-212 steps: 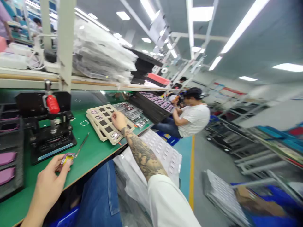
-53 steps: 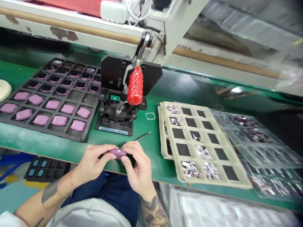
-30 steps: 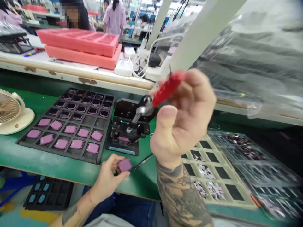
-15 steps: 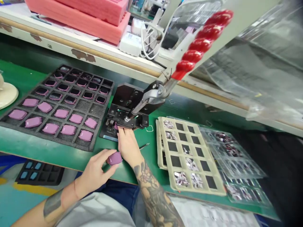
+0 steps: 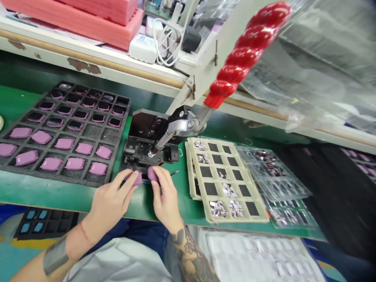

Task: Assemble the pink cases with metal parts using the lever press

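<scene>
My left hand (image 5: 109, 200) pinches a purple watch case (image 5: 136, 178) at the front edge of a black clamp fixture (image 5: 152, 150). Between the fingers and thumb of my right hand (image 5: 167, 197) is a second purple watch case (image 5: 152, 173), just out in front of the fixture. A red twisted grip (image 5: 245, 55) tops the fixture's lever, which is raised to the upper right. To the left lies a dark foam tray (image 5: 113, 135) of purple watch cases, several with black screens facing up, others plain side up.
Right of the fixture, a cream compartment tray (image 5: 205, 201) holds small shiny parts, with clear plastic trays (image 5: 290, 194) beyond it. Tweezers (image 5: 175, 172) lie on the green bench. A shelf edge (image 5: 117, 76) runs along the back, bearing pink foam blocks (image 5: 88, 23).
My right hand has drawn back from the fixture with a watch case. My left hand has brought its watch case up to the fixture's front. The camera view has shifted.
</scene>
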The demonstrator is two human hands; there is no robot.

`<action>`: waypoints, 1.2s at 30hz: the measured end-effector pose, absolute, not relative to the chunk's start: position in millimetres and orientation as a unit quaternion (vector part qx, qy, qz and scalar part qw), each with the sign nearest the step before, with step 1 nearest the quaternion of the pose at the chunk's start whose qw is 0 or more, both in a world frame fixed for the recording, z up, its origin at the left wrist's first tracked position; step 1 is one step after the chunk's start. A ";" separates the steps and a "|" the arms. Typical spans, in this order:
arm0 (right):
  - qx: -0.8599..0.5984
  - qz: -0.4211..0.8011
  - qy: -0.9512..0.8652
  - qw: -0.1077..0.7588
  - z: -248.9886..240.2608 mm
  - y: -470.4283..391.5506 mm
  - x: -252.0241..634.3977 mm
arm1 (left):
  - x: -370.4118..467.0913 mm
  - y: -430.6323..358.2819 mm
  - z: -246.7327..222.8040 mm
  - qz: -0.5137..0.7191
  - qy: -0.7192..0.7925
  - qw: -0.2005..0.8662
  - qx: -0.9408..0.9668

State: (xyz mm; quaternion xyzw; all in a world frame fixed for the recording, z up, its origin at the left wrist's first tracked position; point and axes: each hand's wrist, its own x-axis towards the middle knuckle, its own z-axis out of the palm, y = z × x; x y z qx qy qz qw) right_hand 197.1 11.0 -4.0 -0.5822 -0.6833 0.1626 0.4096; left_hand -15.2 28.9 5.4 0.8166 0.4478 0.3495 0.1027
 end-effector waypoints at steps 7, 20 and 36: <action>-0.623 0.141 -0.613 0.465 -25.6 -27.9 210.8 | 28.6 81.4 22.2 0.085 0.481 0.075 0.869; -0.499 0.109 -0.707 0.488 -30.7 -25.3 213.3 | 21.7 22.6 11.5 0.379 0.362 0.392 0.756; -0.513 0.088 -0.702 0.485 -26.0 -22.7 211.2 | -78.5 219.6 29.1 0.269 0.541 0.113 0.789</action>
